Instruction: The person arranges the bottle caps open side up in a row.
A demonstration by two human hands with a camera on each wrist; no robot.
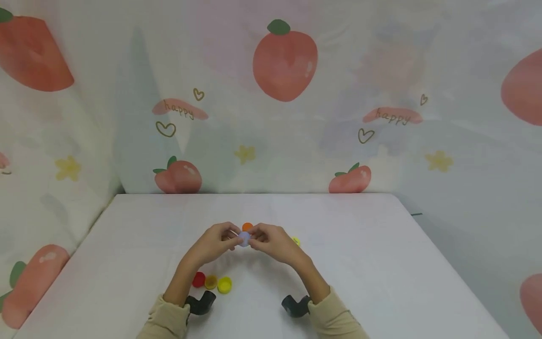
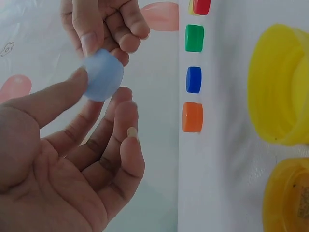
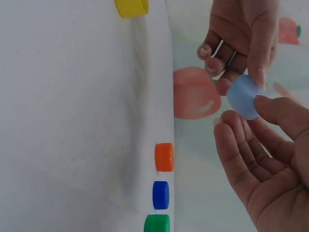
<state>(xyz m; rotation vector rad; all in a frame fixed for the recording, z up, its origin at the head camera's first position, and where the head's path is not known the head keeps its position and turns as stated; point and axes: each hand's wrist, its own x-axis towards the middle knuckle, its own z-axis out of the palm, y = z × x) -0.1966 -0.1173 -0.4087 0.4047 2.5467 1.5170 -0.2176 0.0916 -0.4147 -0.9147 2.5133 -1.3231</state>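
Observation:
A light blue round cap [image 1: 243,238] is held between both hands above the far middle of the table. My left hand [image 1: 215,243] pinches it from the left, thumb and fingertips at its edge. From the other side my right hand [image 1: 274,242] pinches the same cap [image 3: 245,97] with thumb and fingers. Both hands' remaining fingers are loosely bent, as the left wrist view shows around the cap [image 2: 103,75]. Behind the hands an orange cap [image 1: 247,227] stands on the table.
A blue cap [image 2: 194,79], a green cap [image 2: 194,38] and a red cap [image 2: 202,6] line up with the orange one. Closer to me lie a red cap [image 1: 198,279], a dark yellow cap [image 1: 211,282] and a bright yellow cap [image 1: 225,285] on the white table [image 1: 381,282].

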